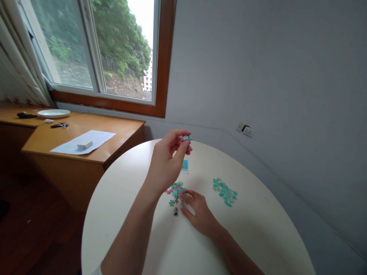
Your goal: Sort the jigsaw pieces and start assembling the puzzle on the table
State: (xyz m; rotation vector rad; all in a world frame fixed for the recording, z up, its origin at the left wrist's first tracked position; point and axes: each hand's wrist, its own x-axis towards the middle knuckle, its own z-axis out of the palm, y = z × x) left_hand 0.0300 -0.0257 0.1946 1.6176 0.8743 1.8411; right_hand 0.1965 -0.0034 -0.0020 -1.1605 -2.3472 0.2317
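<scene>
1. the left hand (169, 156) is raised above the counter (120, 206), gripping a small puzzle piece (185, 138) between thumb and fingers. holding it up there likely brings its print near the line of sight; two white, eye-like circles show, with teal and pink at the edges. whether it is a single piece or a few joined ones is too small to tell.
2. the pinch takes in only part of the piece, which seems a sensible hold for something thin and flat, since much of the picture stays uncovered.
3. the right hand (199, 212) is low, its fingertips at the near right side of the mixed pile (173, 190). thumb and forefinger stand parted with nothing visible in the gap; whether a piece is pinned under the fingertips, i cannot tell.
4. that mixed pile lies in front of the body, presumably for easy reach by both hands.
5. one dark-marked piece (176, 211) sits just apart on the pile's near side, perhaps so it stays easy to spot.
6. the teal-green group (225, 192) lies off to the right, well apart; the gap probably keeps its pieces from mixing with the others.
7. a blue card (185, 166) lies beyond the pile, partly hidden by the left hand.
</scene>
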